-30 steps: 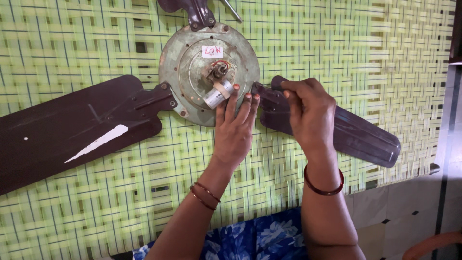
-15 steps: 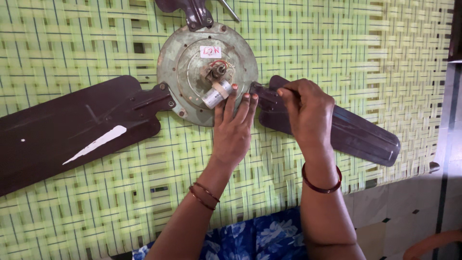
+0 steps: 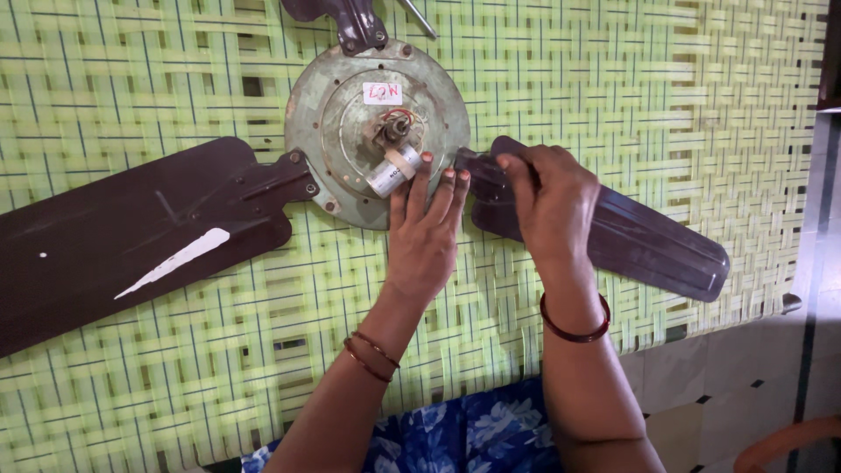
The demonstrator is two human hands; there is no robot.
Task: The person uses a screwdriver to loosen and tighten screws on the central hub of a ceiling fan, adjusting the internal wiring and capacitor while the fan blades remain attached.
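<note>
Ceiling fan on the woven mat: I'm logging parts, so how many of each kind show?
Fan blades: 3 (left, right, top stub)
Motor housing: 1
Capacitor: 1
Total: 5

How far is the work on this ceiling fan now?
Looks done: the fan motor lies flat on the woven mat, left blade attached. In hand: the left hand presses the motor's rim while the right hand grips the right blade at its bracket. Whether that bracket's screws are in is hidden.
</note>
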